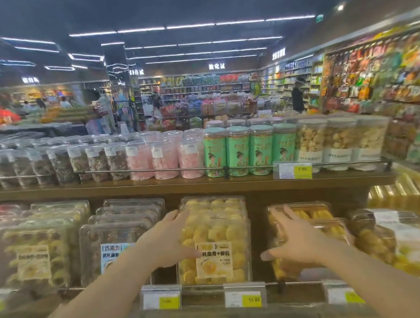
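Note:
A clear plastic box of yellow cookies [216, 226] with a white and yellow label leans upright on the lower shelf in the head view. My left hand [167, 242] grips its left side, fingers at the top left corner and thumb by the label. To the right lies another clear box of yellow and orange pastries [314, 215]. My right hand [295, 239] rests on that box's left part with fingers spread, thumb pointing left; motion blur hides whether it grips.
Chocolate cookie boxes [113, 237] stand left of the yellow box. Price tags [243, 298] line the shelf rail. The upper shelf [180, 185] carries pink candy jars [164, 158] and green tins [238, 153]. A person [298, 94] stands at far shelves.

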Action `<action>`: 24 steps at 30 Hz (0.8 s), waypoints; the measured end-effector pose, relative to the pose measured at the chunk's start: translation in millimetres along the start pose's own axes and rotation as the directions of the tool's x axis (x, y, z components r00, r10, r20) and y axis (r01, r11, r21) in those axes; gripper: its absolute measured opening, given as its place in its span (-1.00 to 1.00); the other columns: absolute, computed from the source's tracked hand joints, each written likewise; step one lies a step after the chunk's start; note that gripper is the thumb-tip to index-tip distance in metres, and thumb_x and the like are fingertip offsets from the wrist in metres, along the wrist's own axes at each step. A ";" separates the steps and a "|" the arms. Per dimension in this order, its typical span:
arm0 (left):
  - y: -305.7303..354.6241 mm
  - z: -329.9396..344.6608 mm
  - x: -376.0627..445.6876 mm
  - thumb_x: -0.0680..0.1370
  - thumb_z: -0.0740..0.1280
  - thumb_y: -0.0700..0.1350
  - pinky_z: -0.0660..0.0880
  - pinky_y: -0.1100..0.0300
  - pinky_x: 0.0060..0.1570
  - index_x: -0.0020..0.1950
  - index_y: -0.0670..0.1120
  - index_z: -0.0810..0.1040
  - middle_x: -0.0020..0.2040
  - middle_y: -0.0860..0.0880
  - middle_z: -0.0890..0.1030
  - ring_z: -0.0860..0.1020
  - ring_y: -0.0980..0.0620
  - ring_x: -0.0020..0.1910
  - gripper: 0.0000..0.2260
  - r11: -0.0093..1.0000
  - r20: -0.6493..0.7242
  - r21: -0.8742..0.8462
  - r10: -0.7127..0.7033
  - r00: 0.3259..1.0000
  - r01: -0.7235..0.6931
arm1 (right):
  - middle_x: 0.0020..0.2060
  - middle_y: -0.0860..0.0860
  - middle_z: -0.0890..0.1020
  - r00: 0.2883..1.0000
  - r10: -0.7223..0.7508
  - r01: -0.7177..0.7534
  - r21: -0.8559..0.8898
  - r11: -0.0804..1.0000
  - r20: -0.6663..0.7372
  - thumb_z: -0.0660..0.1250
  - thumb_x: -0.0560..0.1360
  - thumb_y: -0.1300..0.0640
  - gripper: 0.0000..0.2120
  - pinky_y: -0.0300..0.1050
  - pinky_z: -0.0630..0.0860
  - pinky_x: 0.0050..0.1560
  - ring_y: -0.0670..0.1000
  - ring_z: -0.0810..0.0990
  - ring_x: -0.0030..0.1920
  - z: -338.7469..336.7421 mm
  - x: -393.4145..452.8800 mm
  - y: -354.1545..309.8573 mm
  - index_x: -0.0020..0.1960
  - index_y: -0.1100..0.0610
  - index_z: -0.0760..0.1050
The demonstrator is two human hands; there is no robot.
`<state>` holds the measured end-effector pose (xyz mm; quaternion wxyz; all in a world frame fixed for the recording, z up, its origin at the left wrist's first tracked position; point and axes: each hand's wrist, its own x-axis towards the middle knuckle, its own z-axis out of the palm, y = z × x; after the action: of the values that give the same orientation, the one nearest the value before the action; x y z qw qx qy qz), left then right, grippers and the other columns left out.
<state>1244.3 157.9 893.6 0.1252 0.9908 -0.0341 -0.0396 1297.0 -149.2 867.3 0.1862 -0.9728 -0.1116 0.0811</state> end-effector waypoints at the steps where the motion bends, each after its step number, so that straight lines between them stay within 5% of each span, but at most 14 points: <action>1: 2.4 1.9 -5.1 0.47 0.46 0.27 0.28 -0.09 0.52 0.67 0.15 -0.13 0.69 0.01 -0.03 0.18 -0.09 0.62 -0.01 1.000 0.009 0.001 0.003 1.000 -0.003 | 0.62 -0.01 -0.25 1.000 0.014 -0.015 -0.031 0.999 -0.010 0.47 0.18 -0.50 0.30 0.11 0.18 0.56 0.12 0.03 0.63 -3.1 -11.6 8.9 0.65 -0.11 -0.21; 12: 68.9 32.8 -2.9 0.45 0.41 0.37 0.16 -0.11 0.58 0.67 0.16 -0.10 0.69 0.05 -0.07 0.05 -0.07 0.65 -0.02 0.975 0.074 -0.043 0.221 0.972 -0.218 | 0.62 -0.03 -0.29 0.971 0.221 -0.221 0.015 0.975 -0.089 0.45 0.09 -0.57 0.38 0.14 0.11 0.55 0.09 -0.20 0.63 -23.4 -118.6 87.9 0.64 -0.14 -0.25; 15: 92.2 44.9 1.1 0.44 0.43 0.36 0.16 -0.09 0.58 0.67 0.14 -0.11 0.69 0.04 -0.08 0.06 -0.06 0.65 0.00 0.971 0.102 -0.086 0.233 0.967 -0.224 | 0.62 -0.05 -0.28 0.961 0.261 -0.257 0.057 0.965 -0.096 0.40 -0.05 -0.65 0.49 0.15 0.14 0.57 0.10 -0.16 0.63 -24.7 -128.2 107.9 0.64 -0.12 -0.24; 24: 159.3 79.0 36.5 0.41 0.46 0.36 0.14 -0.04 0.57 0.68 0.10 -0.19 0.69 0.01 -0.12 0.00 -0.05 0.66 0.09 0.986 0.143 -0.115 0.136 0.980 -0.120 | 0.64 -0.01 -0.19 0.978 0.204 -0.197 0.115 0.974 -0.051 0.49 0.08 -0.54 0.40 0.15 0.11 0.56 0.13 -0.11 0.63 -41.2 -88.7 173.2 0.65 -0.11 -0.21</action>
<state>1264.6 -18.2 854.7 0.1767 0.9727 -0.1051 -0.1078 1252.3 -342.2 849.5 0.2334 -0.9695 -0.0024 0.0749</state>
